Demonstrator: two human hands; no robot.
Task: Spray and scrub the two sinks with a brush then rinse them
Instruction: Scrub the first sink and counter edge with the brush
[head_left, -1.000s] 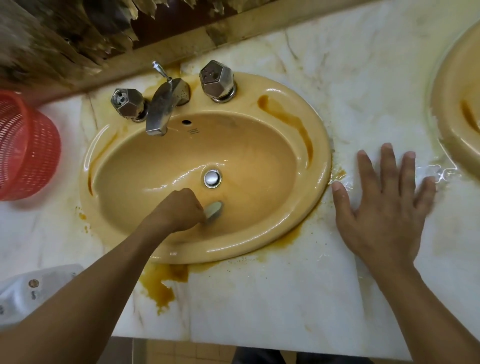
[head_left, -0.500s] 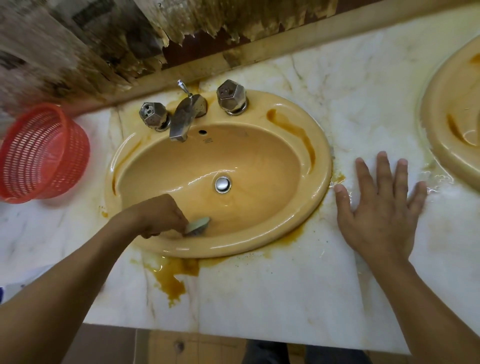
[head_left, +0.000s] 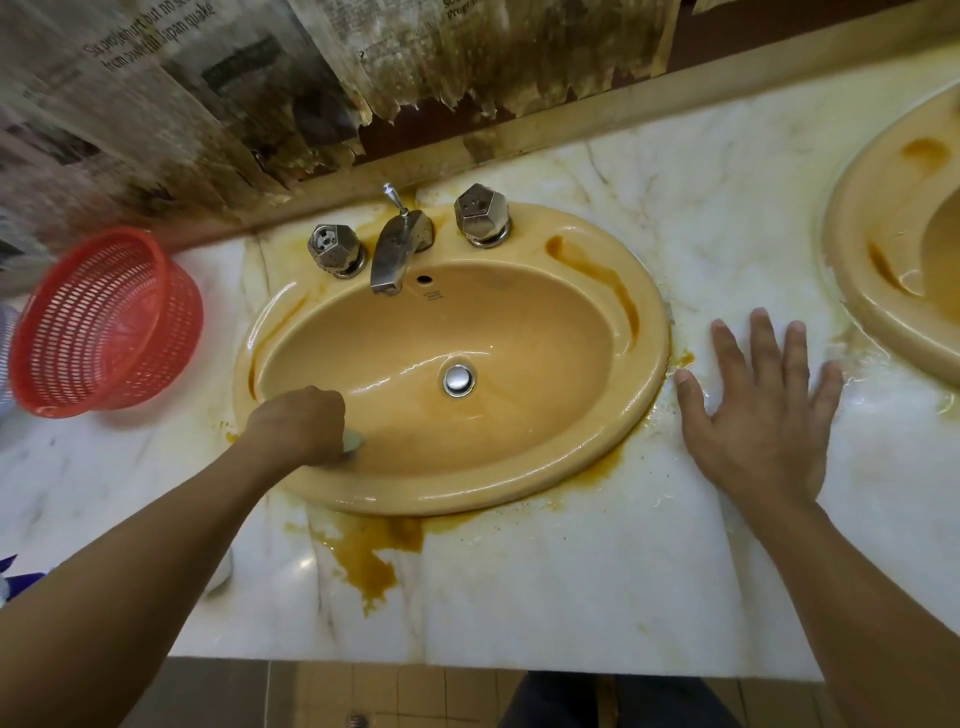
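Pale brush (head_left: 355, 442) mostly hidden inside clamped left hand (head_left: 298, 423); right hand (head_left: 763, 421) flat, fingers (head_left: 766, 353) apart.

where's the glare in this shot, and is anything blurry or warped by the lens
Head view: white glare streaks on the wet sink bowl around the drain, plus a round highlight on the countertop; head view: the newspaper goes soft and smeared toward the left edge; head view: the wide lens bows the wall line and counter edge.
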